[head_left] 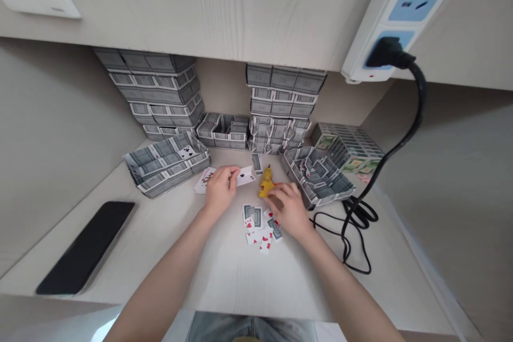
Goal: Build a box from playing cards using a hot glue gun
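Note:
My left hand [220, 188] pinches a white playing card [246, 176] with black pips; the card looks folded along its length. Beneath that hand, more face-up cards [203, 181] lie in a pile. A yellow glue gun [265, 183] stands or lies just right of the held card, its dark nozzle pointing away from me. My right hand [289, 208] has curled fingers and thumb at the near end of the glue gun. Closer to me, small cut card pieces [260, 235] lie scattered, some face up with red pips, others grey-backed.
Card-built trays stand at left [172, 168] and right [318, 179], with a small box [223, 131] between tall card stacks [166, 91] [280, 107]. A black phone [86, 248] lies left. A black cable [420, 101] drops from a power strip [395, 26] and coils at right.

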{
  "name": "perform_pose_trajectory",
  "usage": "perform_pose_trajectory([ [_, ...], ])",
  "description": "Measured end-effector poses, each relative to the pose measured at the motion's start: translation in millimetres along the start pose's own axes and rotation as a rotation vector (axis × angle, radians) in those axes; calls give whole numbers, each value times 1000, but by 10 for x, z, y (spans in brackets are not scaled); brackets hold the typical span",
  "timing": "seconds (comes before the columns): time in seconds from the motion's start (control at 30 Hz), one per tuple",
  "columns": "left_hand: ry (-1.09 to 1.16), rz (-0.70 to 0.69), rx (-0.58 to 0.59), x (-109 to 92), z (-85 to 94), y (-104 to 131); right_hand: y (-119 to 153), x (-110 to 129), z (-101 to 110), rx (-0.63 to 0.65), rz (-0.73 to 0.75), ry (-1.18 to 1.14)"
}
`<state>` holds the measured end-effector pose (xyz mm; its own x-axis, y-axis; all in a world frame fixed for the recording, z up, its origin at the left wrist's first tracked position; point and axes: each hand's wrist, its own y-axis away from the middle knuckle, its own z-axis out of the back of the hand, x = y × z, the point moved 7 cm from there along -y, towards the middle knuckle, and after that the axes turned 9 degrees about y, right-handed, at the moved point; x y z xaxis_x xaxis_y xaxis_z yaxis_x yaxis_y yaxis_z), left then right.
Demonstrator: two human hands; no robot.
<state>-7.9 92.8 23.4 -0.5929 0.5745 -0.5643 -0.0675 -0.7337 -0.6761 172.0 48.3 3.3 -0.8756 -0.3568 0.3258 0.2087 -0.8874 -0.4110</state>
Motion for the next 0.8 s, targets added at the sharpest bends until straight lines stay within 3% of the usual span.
perform_pose_trajectory([
  [0.43, 6, -15, 49, -16, -29, 11, 129, 399, -142, 341, 192, -145],
  [0.63, 20, -21, 56, -30, -35, 16, 141, 278, -245, 392, 47, -203],
  [0.8, 16, -18, 68, -36, -41, 16, 153, 189, -285, 359, -67, -280],
])
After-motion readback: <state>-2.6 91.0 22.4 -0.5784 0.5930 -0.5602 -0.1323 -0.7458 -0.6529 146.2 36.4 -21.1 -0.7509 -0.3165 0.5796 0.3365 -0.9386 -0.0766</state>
